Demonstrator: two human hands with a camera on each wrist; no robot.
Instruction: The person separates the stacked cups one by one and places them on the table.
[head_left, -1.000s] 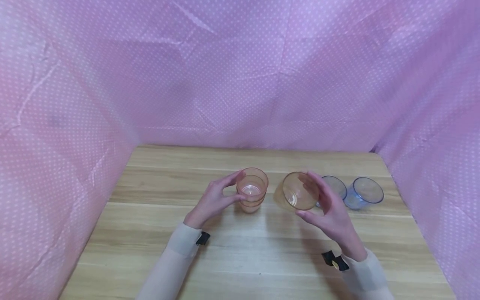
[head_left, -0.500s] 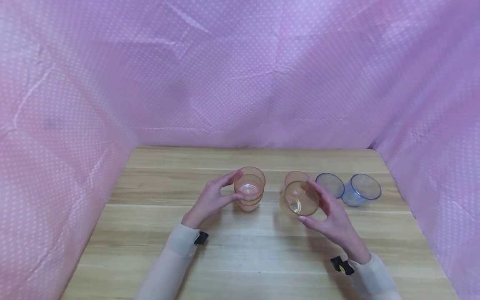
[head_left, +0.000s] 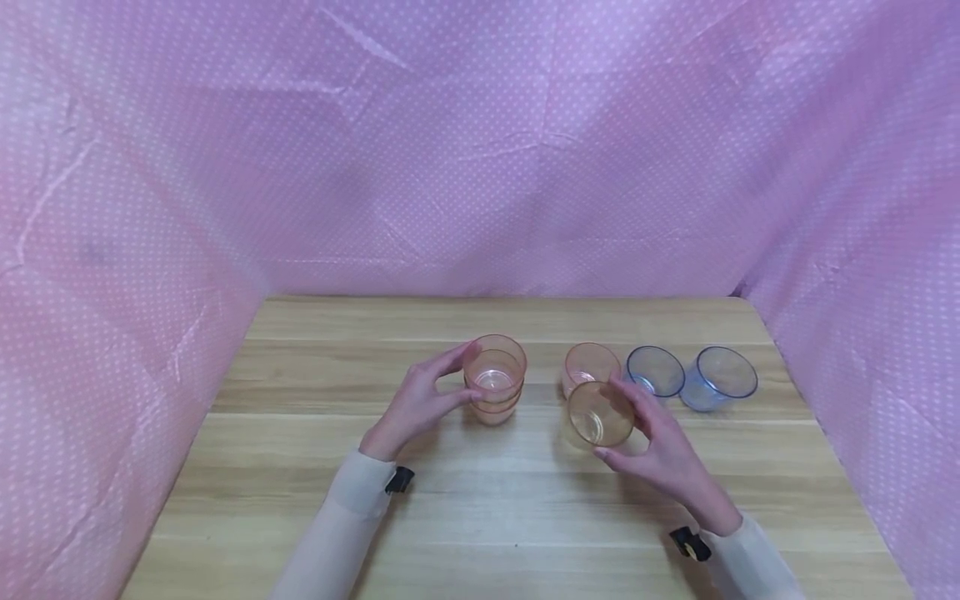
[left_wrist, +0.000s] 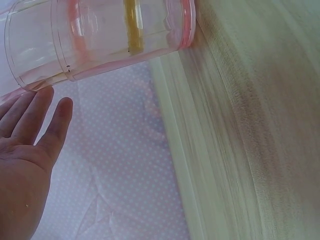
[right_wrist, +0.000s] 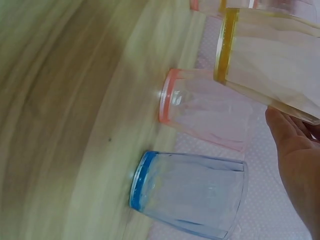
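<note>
My left hand [head_left: 416, 404] grips the upper part of a stack of nested clear cups [head_left: 495, 379], pink on top. Pink and yellow bands show through its wall in the left wrist view, and the stack's pink base [left_wrist: 188, 22] appears to stand on the table. My right hand [head_left: 663, 450] holds a clear yellow cup [head_left: 600, 414] by its side, thumb on the near side. In the right wrist view the yellow-banded base [right_wrist: 226, 46] is off the tabletop. Just behind it a single pink cup [head_left: 591, 360] stands upright, partly covered in the head view.
Two clear blue cups stand upright to the right: one [head_left: 656, 371] close to my right fingers, the other [head_left: 720, 379] farther right. The wooden table [head_left: 465, 517] ends at a pink dotted cloth [head_left: 480, 167] on the back and sides.
My right hand has brought the yellow cup nearer to me, uncovering the pink cup and the left blue cup behind it. The left hand keeps its grip on the stack.
</note>
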